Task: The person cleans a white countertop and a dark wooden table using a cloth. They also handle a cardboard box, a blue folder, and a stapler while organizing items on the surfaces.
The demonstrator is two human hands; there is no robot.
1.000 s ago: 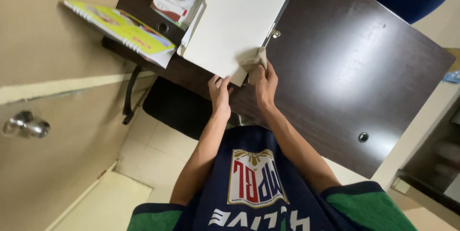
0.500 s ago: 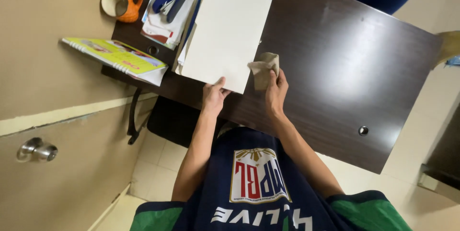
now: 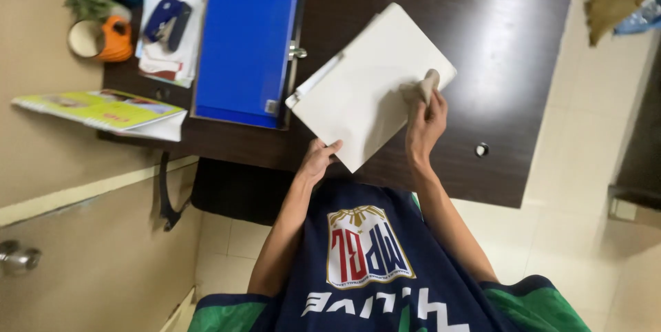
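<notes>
A white folder (image 3: pixel 361 91) lies turned at an angle on the dark wooden desk (image 3: pixel 509 49). My left hand (image 3: pixel 318 160) grips the folder's near edge at its lower corner. My right hand (image 3: pixel 425 122) is closed on a small beige cloth (image 3: pixel 421 87) and presses it on the folder's right part. Left of the white folder lies a blue folder (image 3: pixel 244 46) with a metal clip at its right edge.
At the desk's far left stand an orange cup (image 3: pixel 103 39), a small plant (image 3: pixel 89 1), a dark blue stapler (image 3: pixel 165 22) on papers and a yellow-green booklet (image 3: pixel 103 110). A round cable hole (image 3: pixel 482 149) is near the desk's front right. A door knob (image 3: pixel 21 257) is at lower left.
The white folder has been slid right and turned off the blue folder, which now shows. My right hand with the cloth has moved onto the folder's right part; my left hand followed its near edge.
</notes>
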